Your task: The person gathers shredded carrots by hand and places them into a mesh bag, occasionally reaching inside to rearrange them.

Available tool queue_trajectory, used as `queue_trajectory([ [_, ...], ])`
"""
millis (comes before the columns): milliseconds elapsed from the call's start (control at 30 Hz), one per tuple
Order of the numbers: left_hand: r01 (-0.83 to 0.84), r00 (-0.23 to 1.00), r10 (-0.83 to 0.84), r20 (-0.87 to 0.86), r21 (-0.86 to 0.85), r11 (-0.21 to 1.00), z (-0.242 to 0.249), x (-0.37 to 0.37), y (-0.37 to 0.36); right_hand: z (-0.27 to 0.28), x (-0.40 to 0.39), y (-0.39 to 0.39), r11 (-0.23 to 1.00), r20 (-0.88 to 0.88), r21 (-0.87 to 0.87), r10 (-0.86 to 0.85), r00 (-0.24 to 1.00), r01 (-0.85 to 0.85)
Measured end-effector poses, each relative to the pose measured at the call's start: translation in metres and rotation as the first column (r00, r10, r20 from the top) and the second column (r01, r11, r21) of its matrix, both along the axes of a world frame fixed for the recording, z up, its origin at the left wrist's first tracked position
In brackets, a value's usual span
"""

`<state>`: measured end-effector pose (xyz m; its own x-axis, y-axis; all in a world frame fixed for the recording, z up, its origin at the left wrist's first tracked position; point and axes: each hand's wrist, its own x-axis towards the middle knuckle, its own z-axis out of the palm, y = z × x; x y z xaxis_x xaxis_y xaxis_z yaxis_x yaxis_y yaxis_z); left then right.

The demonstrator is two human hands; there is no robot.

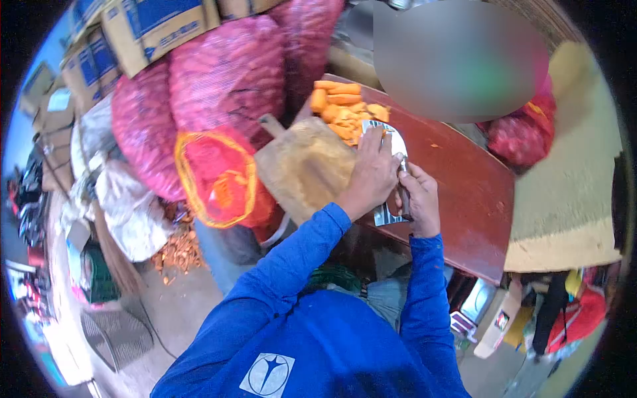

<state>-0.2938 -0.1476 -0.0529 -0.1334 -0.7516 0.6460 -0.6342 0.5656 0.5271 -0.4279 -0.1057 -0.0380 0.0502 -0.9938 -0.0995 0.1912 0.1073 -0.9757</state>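
Both my hands meet over the red table [458, 199]. My left hand [377, 169] lies on a white and dark patterned sheet [387, 215], fingers together, pressing on it. My right hand [419, 192] is closed around a dark, narrow tool [405, 196] whose exact kind I cannot make out. Just beyond my left hand sits a pile of peeled orange pieces [345, 113], some whole and some cut. A worn wooden board [305, 166] with a handle lies left of my hands.
Large pink mesh sacks [225, 73] and cardboard boxes [156, 30] stand at the upper left. An open red mesh bag [215, 179] is beside the board. Orange scraps [180, 251] lie on the floor. A mesh basket [118, 338] stands lower left, and a red sack [521, 139] lies right.
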Motion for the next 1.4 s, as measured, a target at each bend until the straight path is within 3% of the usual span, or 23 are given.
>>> queue_trajectory([
  [100, -0.081, 0.996, 0.081, -0.036, 0.007, 0.997, 0.030, 0.056, 0.014, 0.026, 0.054, -0.005, 0.989, 0.126, -0.071, 0.141, 0.982, -0.132],
  [167, -0.204, 0.978, 0.202, -0.041, -0.044, 0.978, 0.042, 0.096, 0.024, 0.042, 0.089, -0.005, 0.966, 0.074, -0.092, 0.248, 0.966, -0.241],
  [233, -0.219, 0.968, 0.229, 0.103, -0.100, 0.971, 0.070, 0.136, 0.046, 0.059, 0.125, -0.003, 0.936, -0.050, -0.170, 0.305, 0.951, -0.309],
  [300, -0.375, 0.925, 0.367, -0.096, -0.093, 0.922, 0.060, 0.165, 0.048, 0.074, 0.157, -0.001, 0.883, -0.190, -0.231, 0.372, 0.909, -0.409],
  [367, -0.474, 0.875, 0.460, -0.151, -0.079, 0.877, 0.053, 0.195, 0.057, 0.063, 0.192, -0.010, 0.767, -0.341, -0.453, 0.323, 0.883, -0.455],
  [467, -0.596, 0.798, 0.587, -0.135, -0.033, 0.802, 0.036, 0.232, 0.068, 0.058, 0.231, -0.006, 0.674, -0.473, -0.577, 0.184, 0.861, -0.461],
  [500, -0.598, 0.796, 0.589, -0.136, -0.031, 0.801, 0.032, 0.243, 0.074, 0.064, 0.233, -0.003, 0.674, -0.475, -0.576, 0.185, 0.860, -0.463],
  [567, -0.646, 0.759, 0.650, 0.031, -0.091, 0.758, 0.026, 0.261, 0.085, 0.076, 0.237, 0.002, 0.655, -0.675, -0.494, 0.125, 0.727, -0.571],
  [733, -0.644, 0.760, 0.650, 0.012, -0.122, 0.755, 0.023, 0.272, 0.086, 0.065, 0.238, -0.004, 0.597, -0.664, -0.576, 0.058, 0.745, -0.559],
  [833, -0.596, 0.803, 0.595, 0.040, 0.016, 0.803, 0.025, 0.267, 0.089, 0.057, 0.235, -0.008, 0.650, -0.638, -0.520, 0.135, 0.758, -0.554],
  [900, -0.582, 0.800, 0.589, 0.115, -0.095, 0.808, 0.019, 0.267, 0.087, 0.055, 0.236, -0.009, 0.652, -0.613, -0.549, 0.111, 0.782, -0.523],
  [1000, -0.637, 0.768, 0.640, 0.026, -0.073, 0.767, 0.022, 0.264, 0.086, 0.054, 0.238, -0.006, 0.658, -0.639, -0.519, 0.126, 0.759, -0.546],
  [1133, -0.657, 0.749, 0.661, 0.054, -0.071, 0.750, 0.026, 0.261, 0.091, 0.049, 0.249, -0.007, 0.647, -0.644, -0.516, 0.138, 0.752, -0.561],
  [1200, -0.687, 0.692, 0.694, 0.199, -0.111, 0.718, 0.021, 0.269, 0.092, 0.049, 0.254, -0.008, 0.658, -0.543, -0.566, 0.155, 0.825, -0.496],
  [1400, -0.632, 0.735, 0.656, 0.169, -0.177, 0.754, 0.025, 0.263, 0.099, 0.041, 0.263, -0.011, 0.662, -0.521, -0.565, 0.177, 0.835, -0.493],
])
